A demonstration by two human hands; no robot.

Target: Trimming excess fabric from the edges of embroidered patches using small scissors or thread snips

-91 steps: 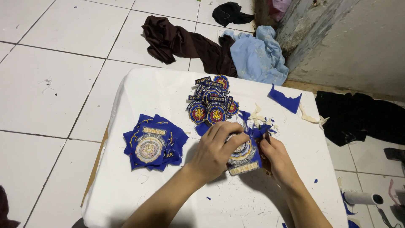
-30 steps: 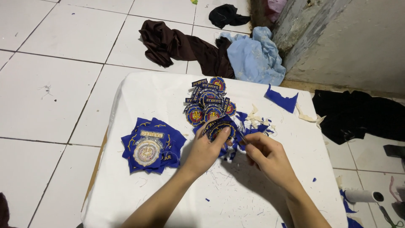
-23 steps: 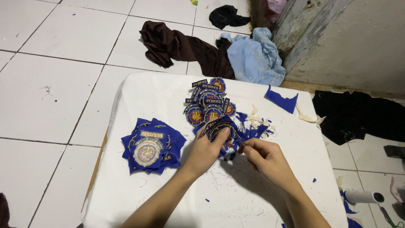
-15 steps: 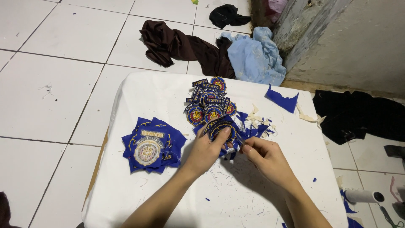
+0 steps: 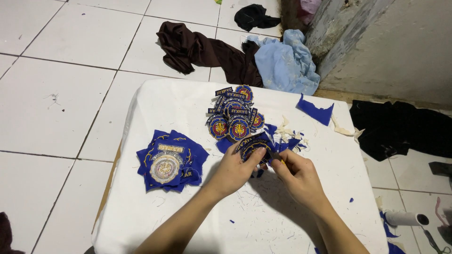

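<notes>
Far to the left of the fingers, a stack of blue fabric pieces with a large round gold emblem (image 5: pixel 170 161) lies on the white-covered desk (image 5: pixel 155 101), where it lay three seconds ago. The left hand (image 5: pixel 234 165) sits at the middle of the desk, its fingers (image 5: pixel 254 158) pinching the lower edge of a dark blue embroidered patch (image 5: pixel 254 145); three seconds ago that hand lay spread flat over a larger patch nearer the person, so the hands have since shifted a little up the desk and taken up this smaller piece. Just beyond the left fingers, away from the person, stands a heap of small round and bar-shaped patches (image 5: pixel 235 115), unchanged. The right hand (image 5: pixel 297 175) meets the left at the patch, its fingers (image 5: pixel 281 159) pressed together around a small dark tool (image 5: pixel 277 158) with a yellowish tip; what kind of tool cannot be told. Over the last second the two hands have barely moved. Just past the right fingers lie blue and pale offcuts (image 5: pixel 287 136), and farther up to the right a loose blue scrap (image 5: pixel 315 111). Beyond the desk on the tiled floor lie a brown garment (image 5: pixel 202 49) and a light blue garment (image 5: pixel 285 63), and at the far right a black cloth (image 5: pixel 405 131).
</notes>
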